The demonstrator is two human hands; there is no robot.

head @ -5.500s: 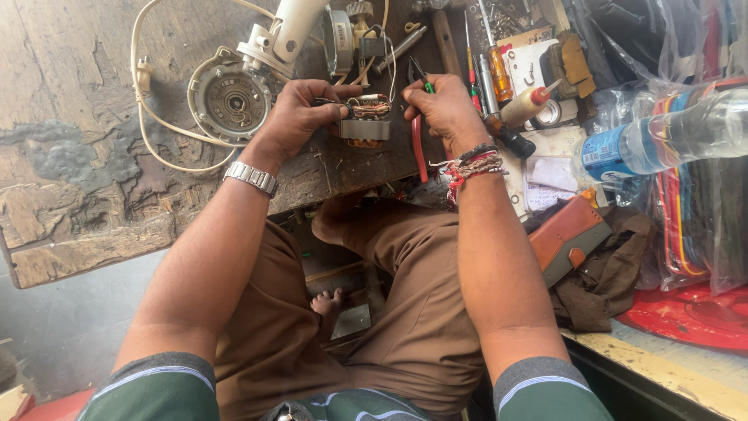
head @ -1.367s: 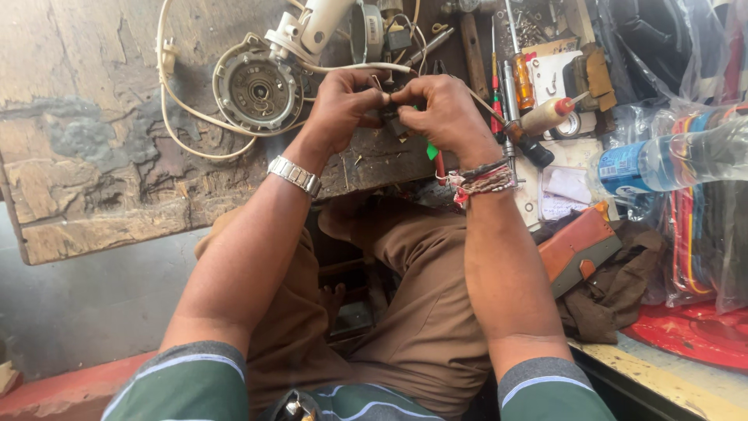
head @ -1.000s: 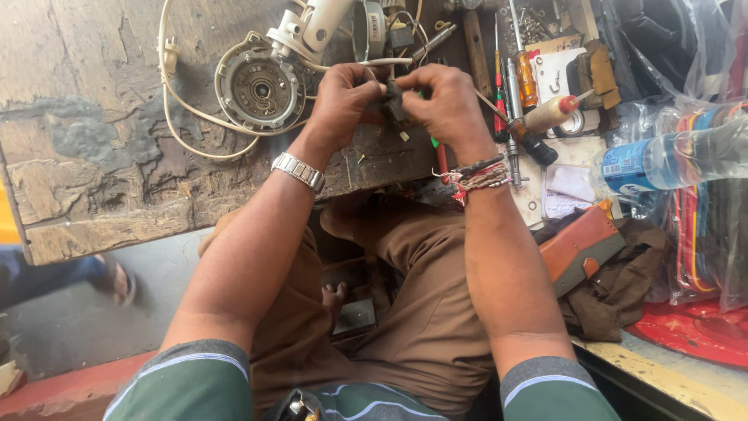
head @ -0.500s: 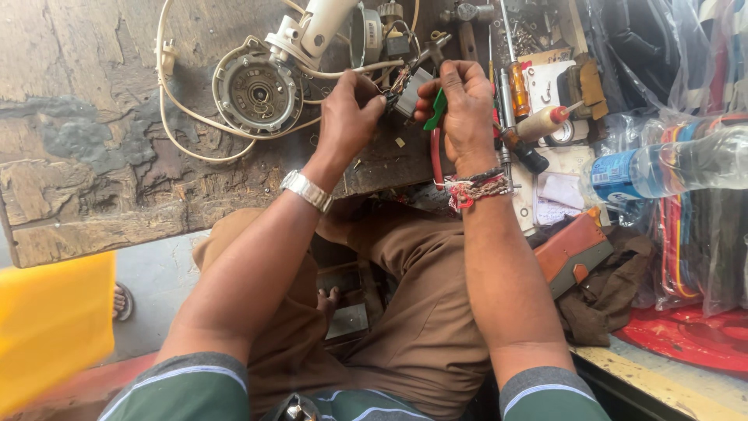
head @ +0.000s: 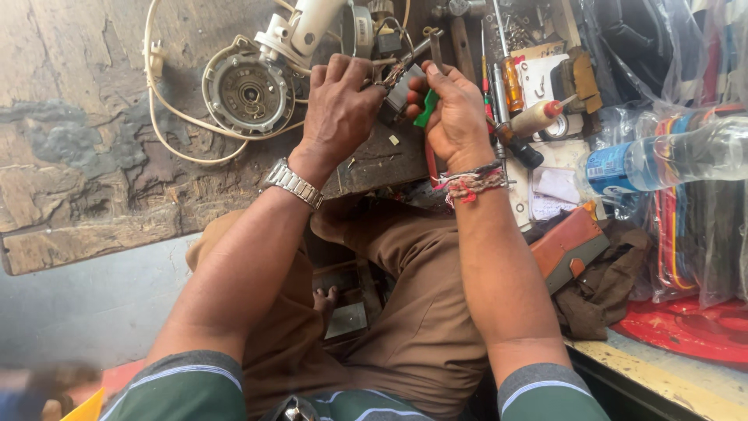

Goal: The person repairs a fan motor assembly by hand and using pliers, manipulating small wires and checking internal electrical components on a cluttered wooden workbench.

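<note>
My left hand (head: 339, 105) grips a small metal motor part (head: 399, 90) with wires, held above the worn wooden board (head: 93, 179). My right hand (head: 452, 117) closes around pliers with green and red handles (head: 426, 109), whose jaws meet the part. A metal watch sits on my left wrist and thread bands on my right. Just left of my left hand lies a round motor housing (head: 248, 92) with a white cable (head: 167, 125) looped around it.
Screwdrivers (head: 508, 74) and a wooden-handled tool (head: 538, 117) lie to the right of my hands. A plastic water bottle (head: 670, 156), plastic bags, a brown case (head: 569, 245) and a red tray (head: 686, 327) crowd the right side. A white motor body (head: 308, 23) lies at the top.
Both hands have shifted up and to the right with the small part. My right hand now works pliers on it. A yellow shape passing at the lower left has nearly gone.
</note>
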